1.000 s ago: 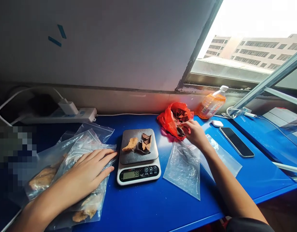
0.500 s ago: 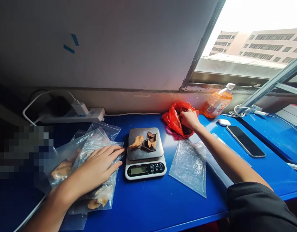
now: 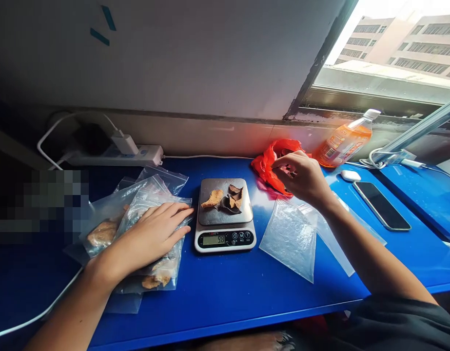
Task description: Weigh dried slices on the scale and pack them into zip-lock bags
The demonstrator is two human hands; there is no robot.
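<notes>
Resting on bags (image 3: 139, 194), lower left, your left hand (image 3: 159, 230) lies loose-fingered; centre right, your right hand (image 3: 303, 176) curls, grasp unclear.

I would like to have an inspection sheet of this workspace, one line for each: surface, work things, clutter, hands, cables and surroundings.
Surface: blue table, small pale specks near the front.
Work things: digital scale reading 9.8, with dried pieces on its plate; red bag behind to the right; stacked bags at left with tan pieces inside; flat clear bag at right.
Clutter: orange bottle, phone, small white case.
Hands: left hand spread on the stacked bags; right hand at the red bag, fingers bunched, contents unclear.
Cables: power strip with charger plugged in; white cables at both sides.
Surroundings: grey wall with blue strips; window at right.
</notes>
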